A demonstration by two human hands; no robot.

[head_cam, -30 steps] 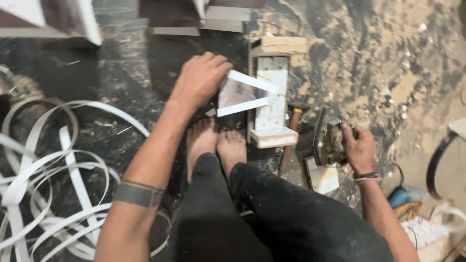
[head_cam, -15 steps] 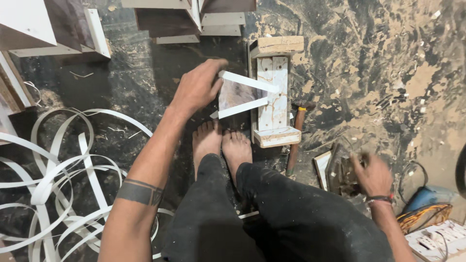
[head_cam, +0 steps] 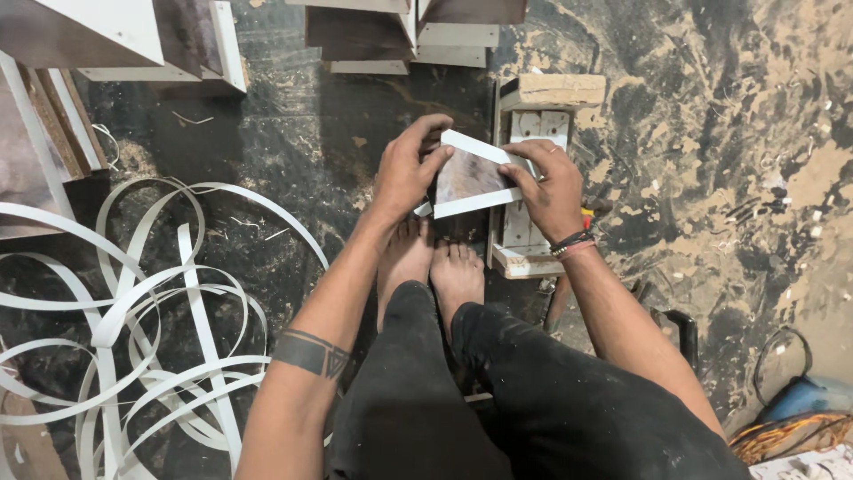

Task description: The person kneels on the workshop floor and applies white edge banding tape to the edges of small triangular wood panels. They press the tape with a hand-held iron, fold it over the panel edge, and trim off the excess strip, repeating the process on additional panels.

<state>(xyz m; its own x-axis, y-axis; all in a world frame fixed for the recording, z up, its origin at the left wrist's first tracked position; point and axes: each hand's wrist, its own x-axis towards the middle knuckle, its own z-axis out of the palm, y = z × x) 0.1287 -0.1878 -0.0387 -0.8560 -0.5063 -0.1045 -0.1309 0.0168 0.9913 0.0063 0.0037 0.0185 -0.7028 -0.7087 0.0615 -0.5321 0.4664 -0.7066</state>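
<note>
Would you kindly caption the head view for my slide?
Both hands, left hand and right hand, hold a white-edged board piece above bare feet.

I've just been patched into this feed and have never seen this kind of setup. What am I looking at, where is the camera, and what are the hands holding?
There is no machine here: a person works with two bare hands. The single picture comes from a camera worn on that person's head, looking down, so you see their forearms, dark trousers and bare feet.

The person sits on a dark floor dusted with sawdust. The left hand and the right hand both grip a small board, brown on its face with white edging, held between them above the feet.

Just behind the board lies a white wooden frame. To the left, loose white strips lie coiled on the floor. Along the top edge stand stacked panels. At the lower right you can see a blue object and orange cable; what they belong to is unclear.
</note>
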